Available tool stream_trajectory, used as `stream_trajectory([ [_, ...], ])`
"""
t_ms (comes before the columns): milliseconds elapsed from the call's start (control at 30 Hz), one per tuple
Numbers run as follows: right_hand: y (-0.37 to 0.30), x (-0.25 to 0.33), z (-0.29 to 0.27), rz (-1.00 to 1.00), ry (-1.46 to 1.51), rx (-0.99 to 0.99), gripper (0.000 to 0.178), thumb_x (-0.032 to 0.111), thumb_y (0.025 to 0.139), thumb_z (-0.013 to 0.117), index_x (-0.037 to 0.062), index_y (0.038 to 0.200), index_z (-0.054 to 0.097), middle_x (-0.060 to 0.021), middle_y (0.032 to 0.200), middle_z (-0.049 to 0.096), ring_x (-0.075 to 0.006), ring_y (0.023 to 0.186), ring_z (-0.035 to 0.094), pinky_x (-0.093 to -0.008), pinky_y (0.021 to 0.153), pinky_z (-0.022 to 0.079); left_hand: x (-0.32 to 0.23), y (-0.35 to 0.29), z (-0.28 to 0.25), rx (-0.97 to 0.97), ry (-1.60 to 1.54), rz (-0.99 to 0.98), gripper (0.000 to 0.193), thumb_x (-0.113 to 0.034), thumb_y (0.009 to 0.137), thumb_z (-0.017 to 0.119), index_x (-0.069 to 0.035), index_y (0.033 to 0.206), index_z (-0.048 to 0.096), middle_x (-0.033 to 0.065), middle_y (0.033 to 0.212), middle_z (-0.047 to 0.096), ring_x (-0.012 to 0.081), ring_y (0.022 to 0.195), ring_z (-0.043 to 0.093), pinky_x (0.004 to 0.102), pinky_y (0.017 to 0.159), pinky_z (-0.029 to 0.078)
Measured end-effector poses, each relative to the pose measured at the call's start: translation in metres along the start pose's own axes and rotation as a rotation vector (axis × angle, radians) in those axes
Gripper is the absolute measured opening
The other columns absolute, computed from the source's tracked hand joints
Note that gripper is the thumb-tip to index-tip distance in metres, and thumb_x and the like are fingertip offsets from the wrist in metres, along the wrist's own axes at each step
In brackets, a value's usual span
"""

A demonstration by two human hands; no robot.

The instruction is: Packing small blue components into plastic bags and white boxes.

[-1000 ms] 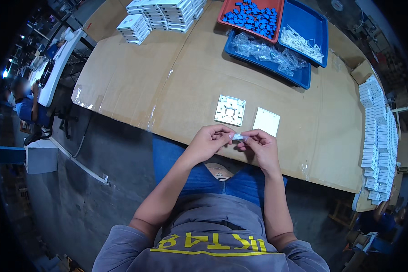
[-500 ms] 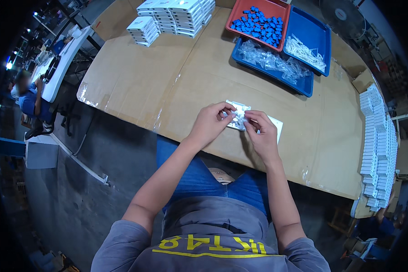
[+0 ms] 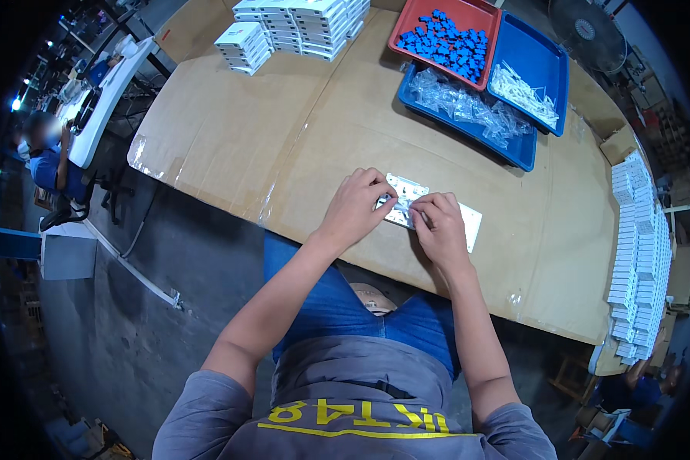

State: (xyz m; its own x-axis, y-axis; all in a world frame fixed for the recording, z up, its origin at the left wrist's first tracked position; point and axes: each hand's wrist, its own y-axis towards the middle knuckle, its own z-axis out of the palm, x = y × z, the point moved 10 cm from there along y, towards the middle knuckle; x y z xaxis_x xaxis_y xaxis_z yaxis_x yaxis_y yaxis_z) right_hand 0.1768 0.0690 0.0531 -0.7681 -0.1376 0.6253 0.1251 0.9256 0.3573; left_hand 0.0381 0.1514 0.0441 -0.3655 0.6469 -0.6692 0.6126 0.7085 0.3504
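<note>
On the cardboard-covered table in front of me lies a white plastic housing with small fittings inside it. My left hand reaches in from its left side, thumb and fingers pinched together over it. From the right, my right hand is closed too, thumb against fingertips at the housing's middle. What the fingertips hold is too small and covered to make out. A flat white plate or cover sticks out just right of my right hand, which partly hides it.
Beyond my hands stand a red tray of blue plastic parts, a blue tray with white strips and another blue tray with clear bags or pieces. White boxed units are stacked far left, more along the right edge. A person sits left.
The view has shifted slightly. Both hands stay at the housing, fingertips a little shifted and more of its far edge showing. The right fingers are drawn closer together.
</note>
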Motion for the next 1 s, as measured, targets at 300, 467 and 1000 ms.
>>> stream_trajectory([
  [300, 0.009, -0.002, 0.0, 0.034, -0.142, 0.069, 0.008, 0.011, 0.084, 0.077, 0.0055, 0.089, 0.073, -0.0058, 0.094, 0.068, -0.0278, 0.093, 0.061, -0.0419, 0.083, 0.045, -0.012, 0.008, 0.005, 0.07, 0.098, 0.059, 0.012, -0.014, 0.083, 0.078, -0.009, 0.091, 0.072, 0.0052, 0.096, 0.065, 0.026, 0.098, 0.062, 0.041, 0.089, 0.047],
  [467, 0.01, 0.001, 0.006, 0.067, -0.237, 0.143, 0.007, 0.01, 0.086, 0.075, 0.0053, 0.09, 0.074, -0.0064, 0.095, 0.068, -0.0269, 0.092, 0.063, -0.0418, 0.082, 0.045, -0.019, -0.002, 0.003, 0.014, 0.102, 0.124, 0.015, -0.014, 0.083, 0.078, -0.01, 0.096, 0.071, 0.0047, 0.1, 0.067, 0.0267, 0.098, 0.062, 0.0413, 0.09, 0.047],
  [1000, 0.015, 0.021, 0.007, -0.014, -0.376, 0.345, 0.009, 0.009, 0.083, 0.071, 0.0042, 0.09, 0.076, -0.0073, 0.098, 0.07, -0.0271, 0.095, 0.065, -0.0421, 0.082, 0.051, -0.027, -0.023, 0.003, 0.008, 0.109, 0.131, 0.027, -0.023, 0.083, 0.082, -0.01, 0.105, 0.074, 0.0054, 0.11, 0.067, 0.027, 0.107, 0.063, 0.0416, 0.093, 0.049],
])
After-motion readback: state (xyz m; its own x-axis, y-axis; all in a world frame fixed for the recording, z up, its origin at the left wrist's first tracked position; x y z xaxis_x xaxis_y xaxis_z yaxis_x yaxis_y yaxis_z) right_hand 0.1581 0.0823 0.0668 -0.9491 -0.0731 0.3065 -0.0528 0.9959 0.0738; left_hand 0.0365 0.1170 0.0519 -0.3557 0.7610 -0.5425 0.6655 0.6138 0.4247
